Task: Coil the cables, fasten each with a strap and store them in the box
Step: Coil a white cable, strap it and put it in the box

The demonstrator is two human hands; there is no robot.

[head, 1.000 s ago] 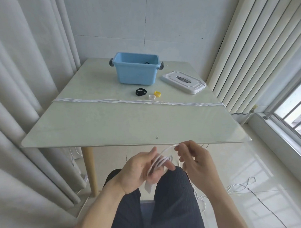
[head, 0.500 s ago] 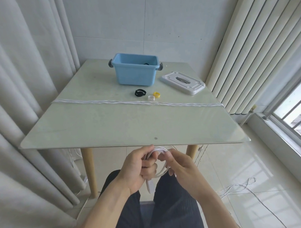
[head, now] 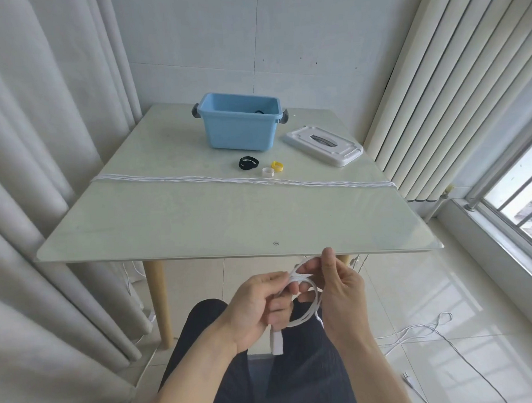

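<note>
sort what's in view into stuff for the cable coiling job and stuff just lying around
For the job:
white cable coil, gripped by left hand and right hand
white cables stretched across the table
black strap, white strap, yellow strap
blue box
white lid

Lying about:
curtains
window

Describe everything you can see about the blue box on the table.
The blue box is a light blue, rectangular tub that looks like plastic, with a rolled rim and a dark grey handle on each end. It stands upright and open at the far middle of the table, its white lid lying flat beside it, apart. Something small and dark shows inside by the far wall; what it is cannot be told. Neither hand touches it.
</note>
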